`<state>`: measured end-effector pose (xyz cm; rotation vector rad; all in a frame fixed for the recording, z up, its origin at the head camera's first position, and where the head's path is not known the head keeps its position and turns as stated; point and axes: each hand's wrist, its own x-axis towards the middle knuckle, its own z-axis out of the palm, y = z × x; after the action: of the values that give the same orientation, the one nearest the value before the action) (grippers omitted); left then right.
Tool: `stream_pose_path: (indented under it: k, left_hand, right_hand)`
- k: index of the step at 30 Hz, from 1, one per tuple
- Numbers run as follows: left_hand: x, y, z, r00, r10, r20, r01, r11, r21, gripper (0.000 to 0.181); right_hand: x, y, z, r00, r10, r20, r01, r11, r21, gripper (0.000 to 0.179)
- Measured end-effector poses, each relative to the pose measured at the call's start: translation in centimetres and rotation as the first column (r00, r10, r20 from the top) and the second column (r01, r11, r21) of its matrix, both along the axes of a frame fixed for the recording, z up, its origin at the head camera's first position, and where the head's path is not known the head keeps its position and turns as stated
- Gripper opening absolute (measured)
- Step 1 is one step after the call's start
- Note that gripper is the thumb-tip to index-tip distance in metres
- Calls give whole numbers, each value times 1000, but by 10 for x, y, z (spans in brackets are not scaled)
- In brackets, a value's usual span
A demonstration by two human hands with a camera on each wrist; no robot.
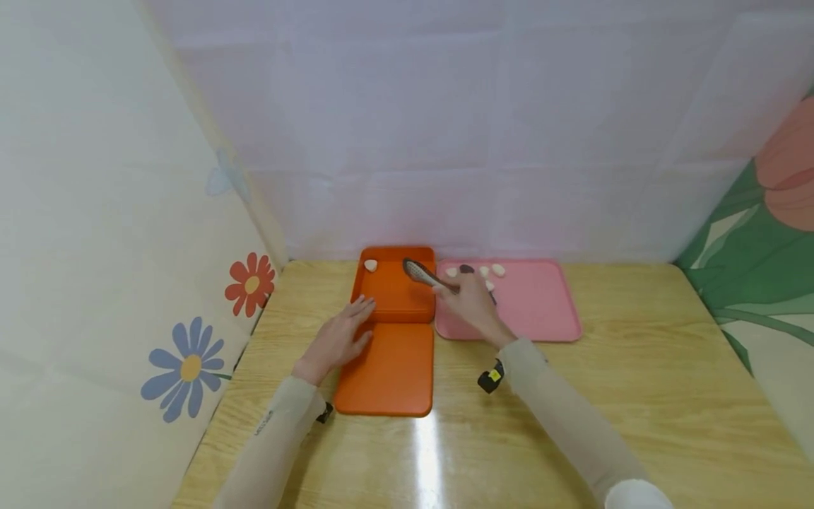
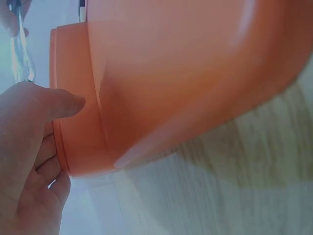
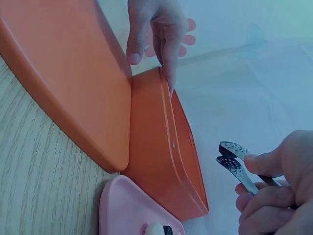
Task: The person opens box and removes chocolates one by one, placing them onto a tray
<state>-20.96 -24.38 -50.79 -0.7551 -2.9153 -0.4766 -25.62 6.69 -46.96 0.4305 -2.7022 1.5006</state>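
Note:
My right hand [image 1: 470, 300] grips metal tongs [image 3: 234, 169] with perforated, spoon-like ends. In the head view the tongs reach over the right side of an orange box [image 1: 397, 311]; in the right wrist view their tips stand slightly apart with nothing visible between them. A white pebble-like piece [image 1: 371, 265] lies in the box's far left corner. My left hand [image 1: 337, 339] rests at the box's left front corner, fingers extended along the rim and thumb near the front wall.
A pink tray [image 1: 540, 300] adjoins the box on the right, bearing several white pieces [image 1: 499, 270] and a dark one [image 1: 467, 268]. A flat orange panel [image 1: 388, 375] lies in front of the box. White sheeting [image 1: 394, 141] rises behind the wooden table [image 1: 636, 396].

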Motion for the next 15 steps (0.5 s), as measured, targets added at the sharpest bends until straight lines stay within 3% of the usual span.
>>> stream_pose_path:
  k: [8,15]
  left_hand:
    - [-2,1,2,1000,-7,5,7,1000,3,63]
    - [1,0,0,1000,-13,-22,13,1000,-9,65]
  right_hand:
    - [3,18,-4,1000,0,29,3,995,-98,36]
    - [7,38,-11,999,-43,1,43,999,-25,27]
